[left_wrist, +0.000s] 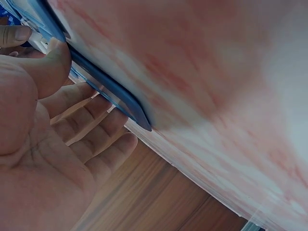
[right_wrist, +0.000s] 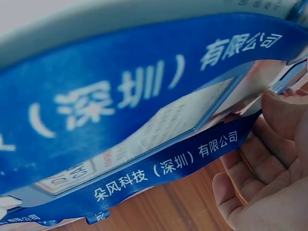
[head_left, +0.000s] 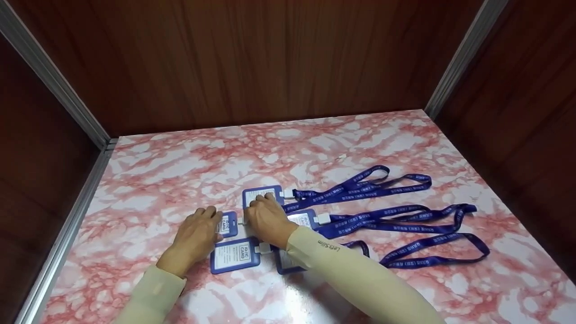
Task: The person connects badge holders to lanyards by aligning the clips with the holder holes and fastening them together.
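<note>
Blue-framed ID badge holders with blue lanyards lie on the table. At the left side of the group, my left hand [head_left: 195, 234] holds one badge holder [head_left: 229, 224] by its edges, thumb toward me and fingers on the far side. In the left wrist view that badge holder [left_wrist: 110, 89] stands between thumb and outstretched fingers. Just right of it, my right hand [head_left: 269, 220] pinches a blue lanyard [right_wrist: 211, 147] between thumb and fingers near the white clip [head_left: 241, 221]. My right hand partly covers the upper badge holder [head_left: 248, 194].
Nearer me lies another badge holder [head_left: 234, 256]; right of it, a further one [head_left: 284, 265] is partly under my right forearm. A badge holder [head_left: 306, 219] sits beside my right wrist. Upper [head_left: 360, 191], middle [head_left: 400, 220] and lower lanyards [head_left: 432, 252] stretch rightward. Wooden panels [head_left: 270, 63] enclose the marbled table [head_left: 180, 166].
</note>
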Tool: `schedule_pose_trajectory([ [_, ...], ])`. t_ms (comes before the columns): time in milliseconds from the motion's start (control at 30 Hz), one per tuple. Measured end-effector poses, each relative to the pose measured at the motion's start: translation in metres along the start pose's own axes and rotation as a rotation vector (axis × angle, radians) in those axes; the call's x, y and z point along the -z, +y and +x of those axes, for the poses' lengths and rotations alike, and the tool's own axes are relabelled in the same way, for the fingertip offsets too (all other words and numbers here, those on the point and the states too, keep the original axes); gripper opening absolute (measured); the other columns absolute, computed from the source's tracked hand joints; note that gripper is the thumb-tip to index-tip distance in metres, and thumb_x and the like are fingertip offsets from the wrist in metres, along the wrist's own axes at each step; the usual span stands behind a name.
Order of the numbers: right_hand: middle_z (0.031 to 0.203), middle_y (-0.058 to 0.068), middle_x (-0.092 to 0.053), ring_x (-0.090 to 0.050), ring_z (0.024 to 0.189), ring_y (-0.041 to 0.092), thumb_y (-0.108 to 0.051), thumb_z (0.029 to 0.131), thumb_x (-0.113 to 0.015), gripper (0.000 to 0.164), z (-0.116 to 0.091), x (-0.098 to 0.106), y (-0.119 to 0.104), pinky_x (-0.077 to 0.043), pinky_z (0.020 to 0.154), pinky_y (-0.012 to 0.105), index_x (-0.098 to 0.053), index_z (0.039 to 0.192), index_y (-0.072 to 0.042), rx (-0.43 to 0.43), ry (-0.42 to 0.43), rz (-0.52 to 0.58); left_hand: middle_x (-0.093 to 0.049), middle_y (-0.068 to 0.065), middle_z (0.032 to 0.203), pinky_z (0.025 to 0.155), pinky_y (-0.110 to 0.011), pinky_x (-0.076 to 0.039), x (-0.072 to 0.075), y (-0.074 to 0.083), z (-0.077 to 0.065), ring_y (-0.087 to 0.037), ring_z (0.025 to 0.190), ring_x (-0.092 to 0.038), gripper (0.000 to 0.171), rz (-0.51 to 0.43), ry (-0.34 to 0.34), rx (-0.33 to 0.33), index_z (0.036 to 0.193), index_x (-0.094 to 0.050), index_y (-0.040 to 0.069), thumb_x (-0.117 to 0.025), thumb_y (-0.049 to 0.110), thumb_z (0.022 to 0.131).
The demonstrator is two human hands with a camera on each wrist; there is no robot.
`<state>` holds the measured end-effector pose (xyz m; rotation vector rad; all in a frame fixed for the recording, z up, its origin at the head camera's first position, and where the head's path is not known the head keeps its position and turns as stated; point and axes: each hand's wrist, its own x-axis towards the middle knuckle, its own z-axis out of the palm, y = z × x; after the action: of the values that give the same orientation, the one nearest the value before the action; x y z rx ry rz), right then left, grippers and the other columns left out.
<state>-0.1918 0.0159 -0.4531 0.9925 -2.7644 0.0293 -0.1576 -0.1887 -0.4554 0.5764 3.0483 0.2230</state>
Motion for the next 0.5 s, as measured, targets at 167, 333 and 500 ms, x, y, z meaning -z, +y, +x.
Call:
schedule_pose_trajectory([
  [167, 0.094, -0.006, -0.075, -0.063, 0.09, 0.017, -0.021, 0.085, -0.076, 0.012, 0.002, -0.001, -0.0027, -0.044, 0.085, 0.034, -0.082, 0.094, -0.026, 0.002, -0.017, 0.021, -0.055, -0.021, 0.137, 0.107, -0.057, -0.043, 0.0004, 0.0006, 0.0012, -0.04, 0.126, -0.051, 0.06, 0.007, -0.013, 0.005, 0.142, -0.055, -0.005, -0.078, 0.018, 0.092],
  [333, 0.093, -0.006, -0.074, -0.063, 0.09, 0.017, -0.019, 0.087, -0.074, 0.011, 0.0021, -0.0018, -0.0043, -0.044, 0.086, 0.033, -0.081, 0.093, -0.025, 0.002, -0.014, 0.017, -0.056, -0.02, 0.135, 0.105, -0.057, -0.044, -0.0004, -0.0002, 0.0012, -0.04, 0.123, -0.052, 0.059, 0.012, -0.003, -0.006, 0.141, -0.056, -0.005, -0.077, 0.018, 0.092],
  [500, 0.09, -0.006, -0.074, -0.064, 0.087, 0.017, -0.021, 0.086, -0.074, 0.007, 0.004, -0.0029, -0.0068, -0.045, 0.082, 0.032, -0.079, 0.09, -0.022, 0.012, 0.006, -0.032, -0.057, -0.019, 0.131, 0.103, -0.056, -0.046, -0.0002, -0.0003, 0.0009, -0.039, 0.119, -0.053, 0.057, 0.008, 0.016, -0.02, 0.137, -0.058, -0.006, -0.079, 0.018, 0.09],
])
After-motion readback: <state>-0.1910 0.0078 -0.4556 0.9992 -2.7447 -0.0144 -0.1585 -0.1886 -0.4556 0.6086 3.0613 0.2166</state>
